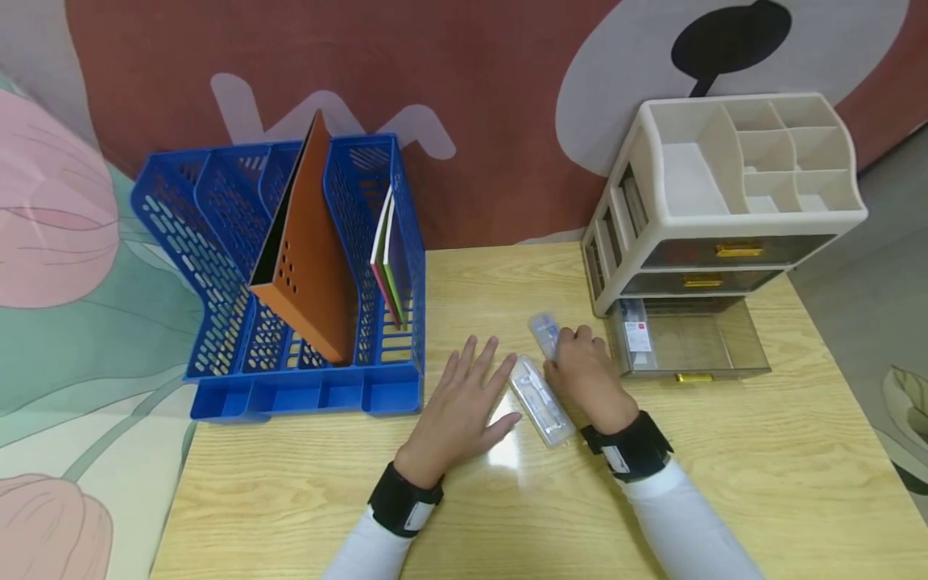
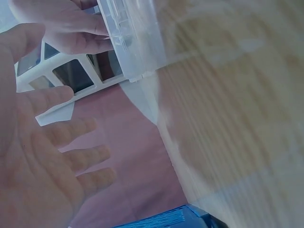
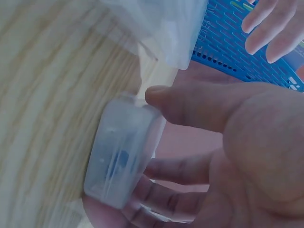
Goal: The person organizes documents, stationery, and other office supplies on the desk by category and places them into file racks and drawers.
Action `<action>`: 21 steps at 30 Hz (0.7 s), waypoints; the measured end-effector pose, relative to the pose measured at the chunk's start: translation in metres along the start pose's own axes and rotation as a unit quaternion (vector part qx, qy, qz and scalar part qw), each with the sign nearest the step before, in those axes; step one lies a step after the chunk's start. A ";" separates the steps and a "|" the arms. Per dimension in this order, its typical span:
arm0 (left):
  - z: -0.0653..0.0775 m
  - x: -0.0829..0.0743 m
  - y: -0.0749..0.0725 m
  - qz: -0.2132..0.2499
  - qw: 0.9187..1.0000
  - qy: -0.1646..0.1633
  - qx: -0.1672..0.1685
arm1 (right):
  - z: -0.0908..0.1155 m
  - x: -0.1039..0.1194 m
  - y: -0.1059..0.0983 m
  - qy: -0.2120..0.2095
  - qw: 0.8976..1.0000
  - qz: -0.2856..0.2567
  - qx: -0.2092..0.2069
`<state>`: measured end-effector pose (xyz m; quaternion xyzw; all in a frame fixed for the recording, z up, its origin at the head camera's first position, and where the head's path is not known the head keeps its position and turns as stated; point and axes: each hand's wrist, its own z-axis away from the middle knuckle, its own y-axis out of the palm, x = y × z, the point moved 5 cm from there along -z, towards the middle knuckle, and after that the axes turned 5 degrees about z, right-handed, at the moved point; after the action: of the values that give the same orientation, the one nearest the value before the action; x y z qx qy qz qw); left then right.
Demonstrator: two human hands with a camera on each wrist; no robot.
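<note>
My right hand grips a small translucent plastic case, thumb on one side and curled fingers on the other. In the right wrist view this case shows blurred bluish contents and lies close over the wood. Left of that hand, a longer clear plastic pencil case with slim items inside lies slantwise on the table. My left hand is spread palm down beside it, fingers straight, index fingertip right at the case's upper end. The left wrist view shows nothing in that palm.
On the right stands a white drawer organizer; its bottom drawer is pulled out, with a clear labelled package inside. A blue file rack at the left holds an orange folder and thin booklets. A patterned cloth hangs behind.
</note>
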<state>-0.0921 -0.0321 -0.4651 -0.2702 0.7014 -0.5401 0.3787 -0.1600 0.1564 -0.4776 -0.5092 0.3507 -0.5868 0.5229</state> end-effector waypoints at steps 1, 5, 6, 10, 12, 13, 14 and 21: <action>0.000 0.000 0.000 0.001 1.000 -0.001 0.003 | 0.001 0.000 0.000 -0.003 1.000 0.001 -0.003; 0.000 -0.001 0.001 0.003 1.000 -0.006 0.008 | 0.006 -0.001 -0.003 -0.017 1.000 0.005 -0.024; 0.000 -0.001 0.002 0.004 1.000 -0.007 0.009 | 0.007 -0.001 -0.004 -0.021 0.999 0.005 -0.031; -0.001 -0.003 0.004 0.003 1.000 0.003 0.010 | 0.017 -0.002 -0.012 -0.050 0.996 0.005 -0.070; -0.002 -0.004 0.005 0.005 1.000 0.012 0.011 | 0.024 -0.003 -0.018 -0.066 0.993 0.008 -0.094; -0.002 -0.005 0.005 0.005 1.000 0.018 0.011 | 0.028 -0.002 -0.022 -0.074 0.992 0.012 -0.105; -0.002 -0.006 0.005 0.006 1.000 0.024 0.009 | 0.032 -0.002 -0.026 -0.079 0.990 0.014 -0.116; -0.003 -0.014 0.002 -0.009 0.997 0.072 0.000 | 0.056 -0.007 -0.058 -0.088 0.982 0.014 -0.164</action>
<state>-0.0866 -0.0190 -0.4636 -0.2371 0.7244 -0.5615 0.3221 -0.1208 0.1822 -0.4114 -0.6326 0.4022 -0.4667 0.4693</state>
